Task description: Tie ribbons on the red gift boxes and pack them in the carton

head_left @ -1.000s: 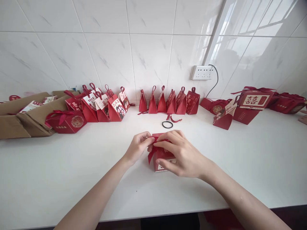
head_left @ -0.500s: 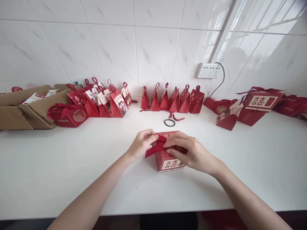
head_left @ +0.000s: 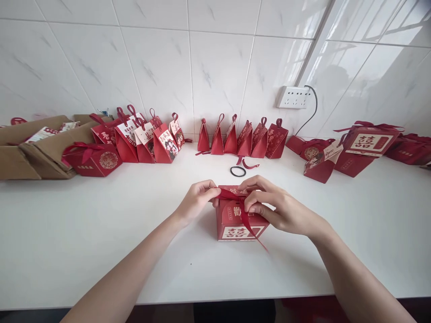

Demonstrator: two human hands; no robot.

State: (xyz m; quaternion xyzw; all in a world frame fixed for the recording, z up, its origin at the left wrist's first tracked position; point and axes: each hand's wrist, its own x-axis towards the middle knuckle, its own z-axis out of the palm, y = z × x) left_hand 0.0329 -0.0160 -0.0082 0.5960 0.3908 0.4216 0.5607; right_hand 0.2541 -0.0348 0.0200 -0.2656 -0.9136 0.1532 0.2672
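Observation:
A red gift box (head_left: 229, 224) with white and gold lettering stands on the white table in front of me. Dark red ribbon (head_left: 248, 222) crosses its top, and one tail hangs down over the front face. At the box's left top edge, my left hand (head_left: 202, 199) pinches a stretch of the ribbon between thumb and fingers. My right hand (head_left: 274, 204) is over the right part of the lid, its thumb and forefinger closed on the ribbon near the middle. Its other fingers reach over the back of the lid and partly hide the ribbon.
Behind the box lie a black ring (head_left: 238, 171) and a ribbon scrap (head_left: 251, 164). Several small red boxes (head_left: 231, 139) line the tiled wall. Cardboard cartons (head_left: 47, 157) stand at left, stacked red boxes (head_left: 367, 143) at right. A power socket (head_left: 293, 98) is on the wall.
The ribbon's loose tail has swung from the left side to the front right of the box. My right hand has moved slightly right; my left hand keeps its pinch.

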